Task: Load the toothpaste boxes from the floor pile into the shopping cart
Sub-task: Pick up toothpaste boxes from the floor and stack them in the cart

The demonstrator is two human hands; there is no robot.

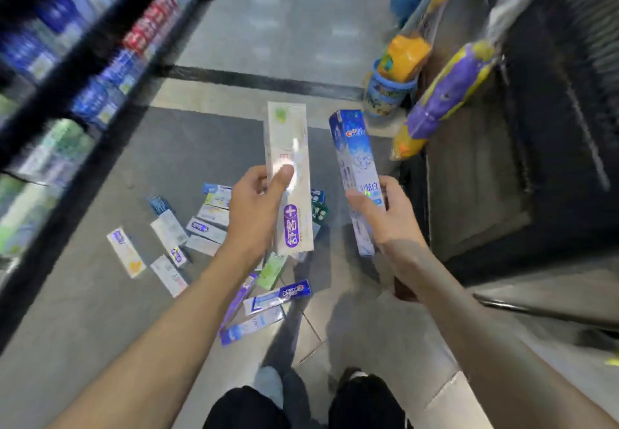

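Hands [258, 194] gripping glossy oblong cardboard boxes [288, 160]

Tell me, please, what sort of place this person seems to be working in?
Most likely a shop aisle, probably a supermarket. Blurred shelves of boxed goods line the left, packaged mops hang on the right, and toothpaste boxes lie scattered on the tiled floor.

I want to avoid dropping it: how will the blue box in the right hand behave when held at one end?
The blue box looks like stiff carton, so it probably stays straight. The right hand holds only its lower part, so it may tilt. Its glossy surface may be slightly slippery.
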